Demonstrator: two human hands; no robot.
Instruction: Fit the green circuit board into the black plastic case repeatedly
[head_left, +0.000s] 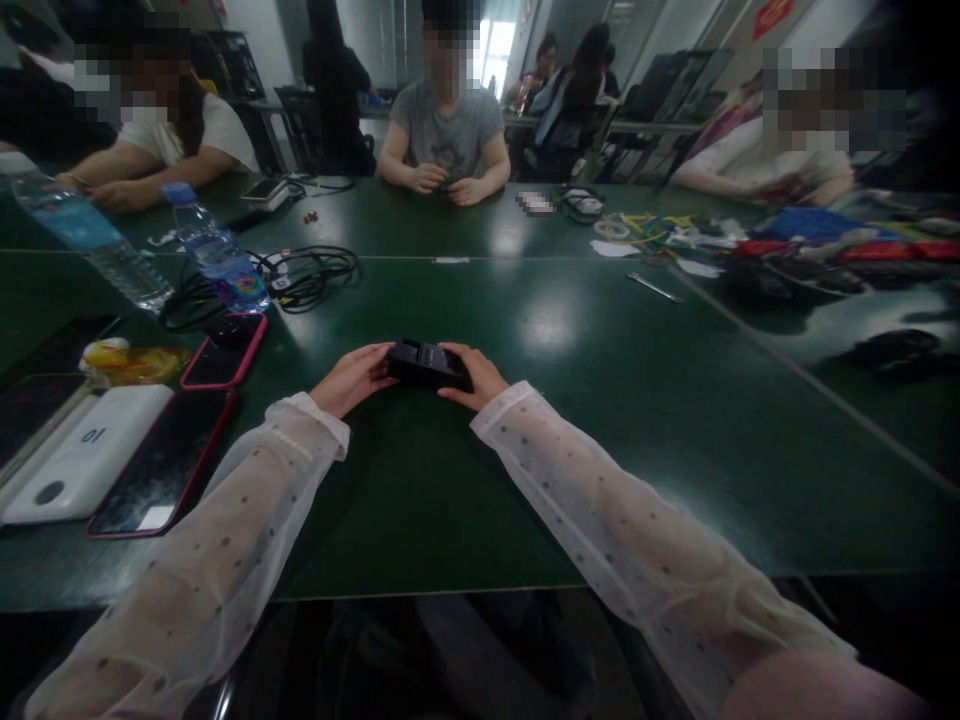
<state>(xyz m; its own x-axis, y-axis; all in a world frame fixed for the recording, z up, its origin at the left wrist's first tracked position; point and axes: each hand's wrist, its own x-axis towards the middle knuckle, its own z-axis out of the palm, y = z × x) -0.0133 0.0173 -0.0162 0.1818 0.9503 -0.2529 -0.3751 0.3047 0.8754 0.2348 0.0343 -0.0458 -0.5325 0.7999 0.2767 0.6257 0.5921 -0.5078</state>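
On the green table (420,480), a small black box-shaped device (424,362) sits between my two hands. Its top has what looks like a small recess or screen at the left and a row of tiny marks; its exact kind I cannot make out. The fingers of my left hand (358,376) grip its left end. My right hand (476,377) wraps round the right end, thumb on the near side. Whether the device rests on the tabletop or is slightly raised, I cannot tell. Sheer white dotted sleeves cover both forearms.
Left of my arm lie a red-edged phone (169,460), a white power bank (90,455) and a pink-framed phone (225,350). Behind them stand water bottles (217,250) and coiled black cables (322,275). A wrench (654,288) and piled cables (795,260) lie right. Several people sit around.
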